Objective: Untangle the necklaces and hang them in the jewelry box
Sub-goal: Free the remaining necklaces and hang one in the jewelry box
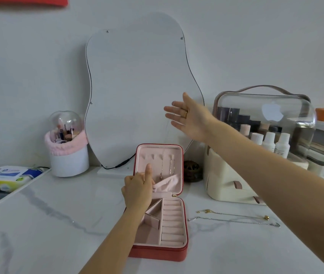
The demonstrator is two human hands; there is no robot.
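A red jewelry box (184, 252) lies open on the marble counter, its pink-lined lid (179, 155) standing upright. Two necklaces (170, 167) hang from hooks inside the lid. My left hand (137, 189) pinches the lid's pink fabric pocket (168, 182) and pulls it down, thumb pointing up against the lining. My right hand (189, 117) is raised above the box with fingers spread. A thin chain (168, 127) is draped over its fingers and runs down to the lid. A gold necklace (234, 213) and a silver necklace (236, 221) lie stretched out on the counter right of the box.
A wavy mirror (137, 91) leans on the wall behind the box. At the left stand a white brush holder with a clear dome (68, 155) and a wipes pack (9, 175). A cream cosmetics case with a clear lid (256, 139) and a small dark ornament (191, 171) stand at the right.
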